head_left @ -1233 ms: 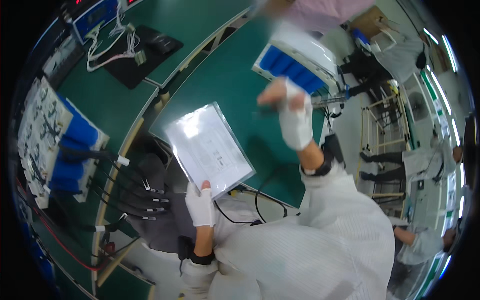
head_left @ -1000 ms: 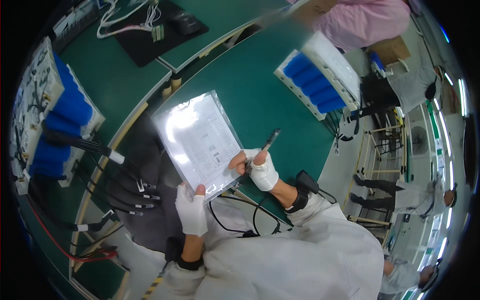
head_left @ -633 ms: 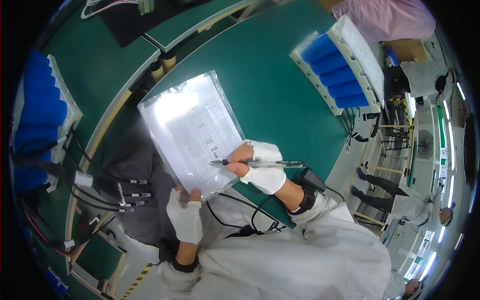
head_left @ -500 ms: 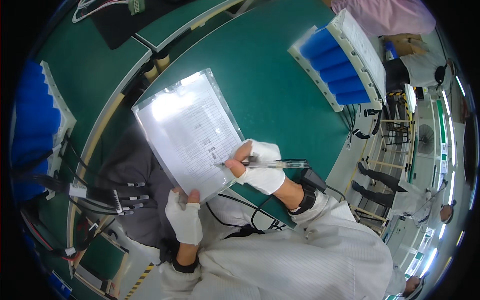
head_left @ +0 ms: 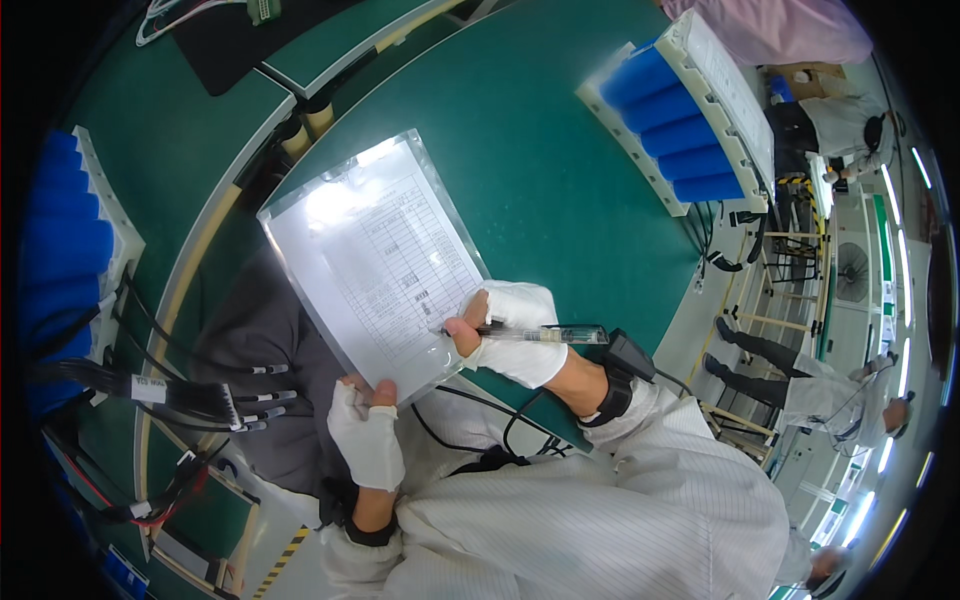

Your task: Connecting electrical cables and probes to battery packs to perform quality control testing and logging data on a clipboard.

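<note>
A printed form in a clear plastic sleeve lies tilted in front of me, partly beyond the table's edge. My left hand, in a white fingerless glove, pinches its lower corner with the thumb on top. Gloved the same way, my right hand is closed around a clear-barrelled pen. The pen's tip is at the lower right part of the printed table, and the hand's edge overlaps the sleeve's right side. A black band with a small dark box sits on my right wrist.
Blue cylindrical cells in a white frame stand at the far right of the green table. A similar blue pack is at the left, with black cables hanging near my left arm. Other people are at the right.
The sleeve has shifted very slightly to the left and up, its glare changing. The pen has tipped a little; both hands keep their holds.
</note>
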A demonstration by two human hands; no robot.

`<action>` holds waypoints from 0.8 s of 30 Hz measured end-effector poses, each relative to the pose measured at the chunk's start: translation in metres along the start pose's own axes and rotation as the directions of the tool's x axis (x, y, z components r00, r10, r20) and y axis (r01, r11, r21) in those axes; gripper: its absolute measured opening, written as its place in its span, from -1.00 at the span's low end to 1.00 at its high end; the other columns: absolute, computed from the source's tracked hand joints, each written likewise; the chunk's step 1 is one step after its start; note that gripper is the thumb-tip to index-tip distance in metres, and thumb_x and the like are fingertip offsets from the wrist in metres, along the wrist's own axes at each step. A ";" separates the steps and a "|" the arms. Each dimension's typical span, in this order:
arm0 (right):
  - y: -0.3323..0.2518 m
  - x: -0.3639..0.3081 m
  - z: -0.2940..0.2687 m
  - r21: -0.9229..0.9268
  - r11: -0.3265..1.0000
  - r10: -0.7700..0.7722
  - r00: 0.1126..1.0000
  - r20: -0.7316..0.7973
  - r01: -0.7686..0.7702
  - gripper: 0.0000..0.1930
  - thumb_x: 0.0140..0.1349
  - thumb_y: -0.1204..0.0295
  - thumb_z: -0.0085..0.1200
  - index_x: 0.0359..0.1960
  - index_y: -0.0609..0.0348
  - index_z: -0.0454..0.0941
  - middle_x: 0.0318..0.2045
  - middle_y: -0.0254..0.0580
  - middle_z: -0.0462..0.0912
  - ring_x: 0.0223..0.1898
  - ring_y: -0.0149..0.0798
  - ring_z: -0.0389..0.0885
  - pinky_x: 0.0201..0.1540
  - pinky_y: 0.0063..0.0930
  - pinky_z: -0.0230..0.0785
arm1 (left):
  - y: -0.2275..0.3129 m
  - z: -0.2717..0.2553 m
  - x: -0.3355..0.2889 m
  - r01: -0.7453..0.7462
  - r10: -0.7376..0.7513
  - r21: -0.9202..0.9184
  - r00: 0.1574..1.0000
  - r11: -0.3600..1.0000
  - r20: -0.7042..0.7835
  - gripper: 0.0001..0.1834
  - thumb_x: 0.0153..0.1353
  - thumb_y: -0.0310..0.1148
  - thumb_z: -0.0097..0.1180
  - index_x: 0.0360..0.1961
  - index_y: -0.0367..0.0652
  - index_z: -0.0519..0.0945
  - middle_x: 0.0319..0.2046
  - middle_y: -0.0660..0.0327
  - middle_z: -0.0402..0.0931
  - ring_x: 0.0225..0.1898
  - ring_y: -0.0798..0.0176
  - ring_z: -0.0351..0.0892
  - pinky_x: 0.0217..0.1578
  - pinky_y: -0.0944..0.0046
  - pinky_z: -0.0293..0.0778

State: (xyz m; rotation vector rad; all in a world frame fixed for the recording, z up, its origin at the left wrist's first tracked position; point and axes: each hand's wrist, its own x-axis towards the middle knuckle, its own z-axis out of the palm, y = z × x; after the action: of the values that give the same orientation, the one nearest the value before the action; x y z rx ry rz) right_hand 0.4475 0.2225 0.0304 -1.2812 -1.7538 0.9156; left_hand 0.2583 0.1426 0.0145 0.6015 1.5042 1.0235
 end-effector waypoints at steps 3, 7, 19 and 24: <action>0.003 -0.002 0.001 -0.004 1.000 0.006 1.000 -0.006 -0.006 -0.74 0.01 0.47 0.28 -0.65 0.09 0.40 -0.73 -0.22 0.43 -0.73 -0.28 0.41 -0.64 -0.47 0.25 | -0.001 0.000 0.001 0.004 -0.004 -0.003 1.000 1.000 0.001 -0.88 0.22 -0.53 0.06 -0.23 -0.29 0.43 -0.30 0.27 0.46 -0.28 0.48 0.37 -0.23 0.51 0.30; -0.002 0.001 -0.002 -0.014 1.000 -0.010 1.000 0.021 0.011 -0.75 0.01 0.48 0.29 -0.65 0.10 0.41 -0.72 -0.21 0.44 -0.72 -0.27 0.42 -0.64 -0.48 0.25 | -0.003 0.000 0.000 -0.001 0.001 -0.020 1.000 1.000 0.002 -0.87 0.22 -0.51 0.06 -0.22 -0.29 0.42 -0.30 0.27 0.45 -0.29 0.48 0.37 -0.22 0.50 0.31; 0.001 -0.002 -0.002 0.052 0.998 0.027 1.000 0.000 -0.026 -0.76 0.02 0.51 0.27 -0.65 0.13 0.41 -0.72 -0.20 0.43 -0.71 -0.27 0.42 -0.62 -0.48 0.25 | 0.001 0.005 0.001 -0.012 0.010 -0.059 0.999 0.998 -0.033 -0.90 0.19 -0.56 0.10 -0.30 -0.25 0.44 -0.48 0.39 0.32 -0.47 0.54 0.24 -0.45 0.51 0.18; 0.000 -0.001 -0.003 0.010 1.000 0.014 1.000 -0.002 -0.014 -0.77 0.02 0.52 0.26 -0.64 0.14 0.41 -0.71 -0.21 0.43 -0.70 -0.30 0.41 -0.62 -0.49 0.24 | -0.001 0.003 0.001 -0.014 0.012 -0.064 1.000 0.998 -0.029 -0.90 0.20 -0.57 0.09 -0.28 -0.26 0.44 -0.47 0.37 0.35 -0.46 0.54 0.26 -0.44 0.52 0.19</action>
State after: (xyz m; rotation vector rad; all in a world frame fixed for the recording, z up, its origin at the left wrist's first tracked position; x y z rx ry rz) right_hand 0.4503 0.2216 0.0316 -1.2893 -1.7381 0.9298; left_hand 0.2616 0.1440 0.0138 0.5536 1.4882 1.0902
